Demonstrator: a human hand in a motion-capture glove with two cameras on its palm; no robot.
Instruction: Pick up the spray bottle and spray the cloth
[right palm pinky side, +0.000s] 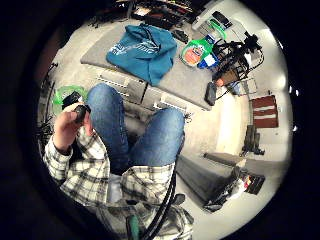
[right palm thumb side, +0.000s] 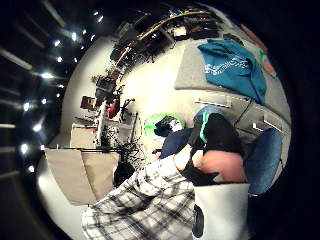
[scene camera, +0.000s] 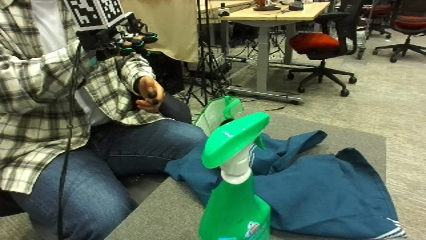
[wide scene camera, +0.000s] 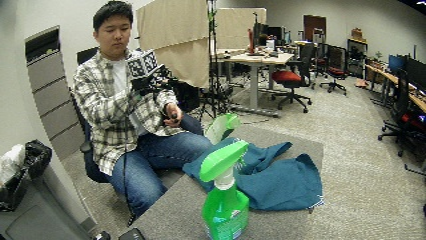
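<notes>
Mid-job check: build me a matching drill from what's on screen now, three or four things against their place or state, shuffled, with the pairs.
Things:
1. spray bottle
2. cloth
3. gloved right hand
4. bare hand

Places or states:
A. raised at chest height, off the table
B. upright at the table's near edge
C. holds a small dark thing above the lap
D. crumpled on the table

Pairs: 1-B, 2-D, 3-A, 4-C

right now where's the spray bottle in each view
Little finger side palm view: spray bottle on the grey table, beside the blue cloth.
Thumb side palm view: only a green sliver at the table's far edge, not surely the bottle.
Outside view: upright in the foreground, in front of the cloth.
Wide outside view: upright at the table's near end.
Shared landmark: the blue cloth.
</notes>
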